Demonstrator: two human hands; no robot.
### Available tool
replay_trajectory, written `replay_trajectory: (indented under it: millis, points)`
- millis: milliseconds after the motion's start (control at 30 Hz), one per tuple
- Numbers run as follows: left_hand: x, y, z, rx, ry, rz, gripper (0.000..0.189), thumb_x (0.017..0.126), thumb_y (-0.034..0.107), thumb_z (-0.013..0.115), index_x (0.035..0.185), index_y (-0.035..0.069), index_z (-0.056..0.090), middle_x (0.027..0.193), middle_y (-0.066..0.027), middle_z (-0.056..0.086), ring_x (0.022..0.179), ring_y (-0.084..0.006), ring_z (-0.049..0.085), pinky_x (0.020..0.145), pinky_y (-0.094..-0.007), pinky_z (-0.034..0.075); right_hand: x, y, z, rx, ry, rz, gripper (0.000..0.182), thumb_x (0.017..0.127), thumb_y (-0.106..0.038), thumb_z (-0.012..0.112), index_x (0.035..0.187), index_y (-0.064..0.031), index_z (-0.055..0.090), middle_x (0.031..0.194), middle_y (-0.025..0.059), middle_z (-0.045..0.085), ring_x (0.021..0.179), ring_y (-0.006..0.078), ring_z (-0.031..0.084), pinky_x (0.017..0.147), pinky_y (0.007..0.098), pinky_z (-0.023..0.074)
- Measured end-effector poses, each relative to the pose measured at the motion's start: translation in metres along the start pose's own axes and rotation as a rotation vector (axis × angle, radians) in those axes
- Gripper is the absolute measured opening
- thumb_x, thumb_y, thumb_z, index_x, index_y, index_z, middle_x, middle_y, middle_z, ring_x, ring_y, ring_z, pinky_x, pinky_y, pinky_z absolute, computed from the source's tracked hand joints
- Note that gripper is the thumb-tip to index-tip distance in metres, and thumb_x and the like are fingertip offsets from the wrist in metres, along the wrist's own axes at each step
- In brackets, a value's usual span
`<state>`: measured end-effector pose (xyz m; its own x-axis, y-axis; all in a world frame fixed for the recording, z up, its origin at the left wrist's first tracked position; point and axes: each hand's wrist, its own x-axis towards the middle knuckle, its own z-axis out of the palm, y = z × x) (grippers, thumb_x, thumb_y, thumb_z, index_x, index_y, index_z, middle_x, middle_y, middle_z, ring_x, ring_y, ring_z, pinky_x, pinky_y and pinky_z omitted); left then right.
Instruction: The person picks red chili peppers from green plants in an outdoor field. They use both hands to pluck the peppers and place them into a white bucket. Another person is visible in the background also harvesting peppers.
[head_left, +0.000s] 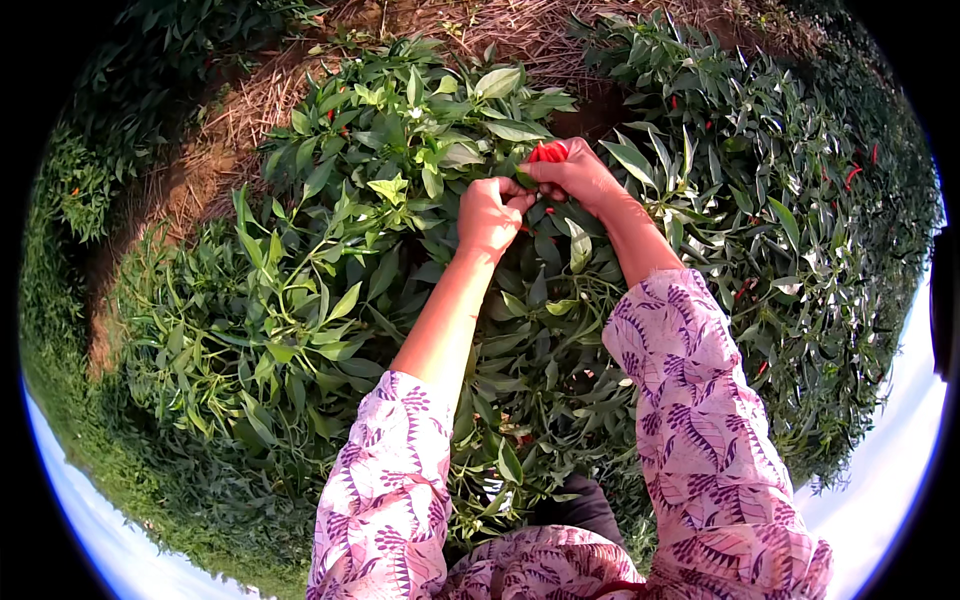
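Observation:
My right hand (574, 174) is closed around several red chili peppers (549, 152), whose bright red sides show above its curled fingers. Just left of it and slightly lower, my left hand (489, 214) pinches at the foliage with thumb and fingertips together. The two hands almost meet over a leafy chili plant (420, 150). What sits between the left fingertips is too small to make out. Bits of red fruit show among the leaves right below the hands.
Chili bushes with red pods (853, 177) spread along the right side. Dry straw mulch (495, 34) covers the soil at the top, and a strip of bare brown earth (180, 187) curves down the left. A dark trouser leg (581, 506) shows among low leaves.

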<state>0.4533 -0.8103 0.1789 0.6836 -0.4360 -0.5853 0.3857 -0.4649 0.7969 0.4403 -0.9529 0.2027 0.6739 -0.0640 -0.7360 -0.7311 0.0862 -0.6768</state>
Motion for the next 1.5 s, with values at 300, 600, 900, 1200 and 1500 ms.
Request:
replay_trajectory:
  millis: [300,600,900,1200,1500]
  points:
    - [0.004,0.012,-0.014,-0.068,0.367,0.115,0.011,0.070,0.005,0.049,0.076,-0.003,0.050,0.063,-0.0124,0.053,0.055,-0.0155,0.049,0.052,-0.0274,0.039,-0.002,0.010,0.009,0.670,0.278,-0.293,0.013,0.073,-0.016,0.056,0.071,-0.0032,0.051,0.069,0.0048,0.055,0.069,0.0167,0.055,0.062,0.0267,0.0427]
    - [-0.006,-0.028,0.062,0.898,-0.732,-0.019,0.018,0.064,0.008,0.056,0.080,-0.001,0.057,0.076,-0.0167,0.057,0.073,-0.0281,0.056,0.063,-0.0332,0.044,0.008,0.095,-0.015,-0.944,0.196,-0.009,0.025,0.060,-0.011,0.058,0.084,-0.0096,0.055,0.085,0.0130,0.056,0.080,0.0271,0.054,0.068,0.0349,0.0423]
    - [0.024,-0.086,0.076,-0.298,-0.319,-0.575,0.035,0.067,-0.002,0.048,0.101,0.004,0.050,0.084,-0.0096,0.056,0.078,-0.0192,0.055,0.061,-0.0291,0.045,0.024,0.100,-0.027,-0.713,0.301,0.029,0.015,0.059,-0.010,0.056,0.074,-0.0069,0.055,0.072,0.0118,0.056,0.075,0.0287,0.053,0.065,0.0351,0.0423]
    - [0.039,-0.052,0.128,-0.369,-0.263,-0.075,0.018,0.070,-0.001,0.051,0.087,0.002,0.056,0.065,-0.0010,0.055,0.049,-0.0069,0.050,0.042,-0.0186,0.040,-0.007,0.123,-0.065,0.577,0.383,0.086,0.010,0.066,-0.006,0.060,0.070,0.0004,0.053,0.059,0.0066,0.055,0.039,0.0087,0.043,0.034,0.0186,0.0297]
    - [0.047,-0.049,0.136,-0.063,-0.338,-0.058,0.016,0.071,0.004,0.051,0.085,-0.001,0.056,0.073,-0.0009,0.056,0.068,-0.0053,0.046,0.062,-0.0204,0.037,-0.016,0.105,-0.061,0.270,0.572,-0.125,0.011,0.061,-0.002,0.060,0.065,-0.0019,0.050,0.054,0.0011,0.050,0.043,0.0078,0.044,0.040,0.0203,0.0332]
